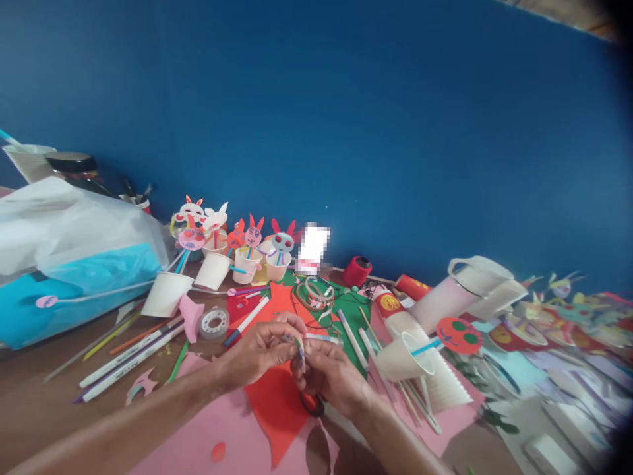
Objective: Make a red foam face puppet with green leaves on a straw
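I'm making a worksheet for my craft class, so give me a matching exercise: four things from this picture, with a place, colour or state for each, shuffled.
Column one
1. Left hand and right hand
2. Tape roll
3. Round face with green eyes
4. Wall

Column two
A. On a blue stick poking from a white cup
B. Blue, behind the table
C. Fingers meeting at a small piece
D. Beside a pink cutout

Pairs: 1-C, 2-D, 3-A, 4-B
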Tool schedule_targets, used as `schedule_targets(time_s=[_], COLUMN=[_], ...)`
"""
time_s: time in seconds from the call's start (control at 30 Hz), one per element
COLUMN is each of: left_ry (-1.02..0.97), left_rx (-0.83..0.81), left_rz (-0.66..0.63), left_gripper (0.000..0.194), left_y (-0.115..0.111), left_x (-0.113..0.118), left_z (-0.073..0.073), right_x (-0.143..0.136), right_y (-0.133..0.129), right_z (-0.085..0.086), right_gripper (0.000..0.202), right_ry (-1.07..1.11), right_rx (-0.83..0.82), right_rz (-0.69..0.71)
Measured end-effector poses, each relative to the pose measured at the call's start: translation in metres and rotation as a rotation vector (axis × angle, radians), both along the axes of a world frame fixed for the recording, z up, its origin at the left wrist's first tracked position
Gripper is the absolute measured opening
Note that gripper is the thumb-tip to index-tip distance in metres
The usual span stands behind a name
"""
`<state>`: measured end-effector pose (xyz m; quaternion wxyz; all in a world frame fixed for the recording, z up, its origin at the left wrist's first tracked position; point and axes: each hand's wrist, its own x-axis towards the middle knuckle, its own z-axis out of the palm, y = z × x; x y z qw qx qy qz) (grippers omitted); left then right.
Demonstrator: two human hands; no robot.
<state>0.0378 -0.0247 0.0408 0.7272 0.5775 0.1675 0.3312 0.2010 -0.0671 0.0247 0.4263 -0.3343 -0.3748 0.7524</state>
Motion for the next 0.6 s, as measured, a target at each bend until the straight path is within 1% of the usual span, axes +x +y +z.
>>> schedule_targets(time_s=[0.13, 0.27, 0.4, 0.5, 0.6], left_ry=[0.076, 0.120, 0.172, 0.233, 0.233], left_rx=[0.096, 0.143, 0.076, 0.008, -0.082], left_rz=[0.082, 0.074, 0.130, 0.183, 0.206], left_gripper=[0.013, 0.014, 0.016, 0.016, 0.017], left_y=[0.0019, 0.0022, 0.0012, 0.0009, 0.0014], left_x=[-0.0018, -0.0014, -0.0020, -0.0024, -0.0008], left_z=[0.0040, 0.0064, 0.0078, 0.0088, 0.0069], right_x=[0.0008, -0.0001, 0.0004, 0.0008, -0.0003], right_y=[-0.0005, 0.0003, 0.0015, 0.0027, 0.0045], right_z=[0.0019, 0.0022, 0.0017, 0.0035, 0.0057], right_gripper=[0.018, 0.022, 0.023, 0.022, 0.023], right_ry=[0.005, -0.026, -0.092, -0.225, -0.341], right_rx=[-0.003, -0.003, 0.050, 0.127, 0.177], right_rz=[0.010, -0.006, -0.107, -0.203, -0.254])
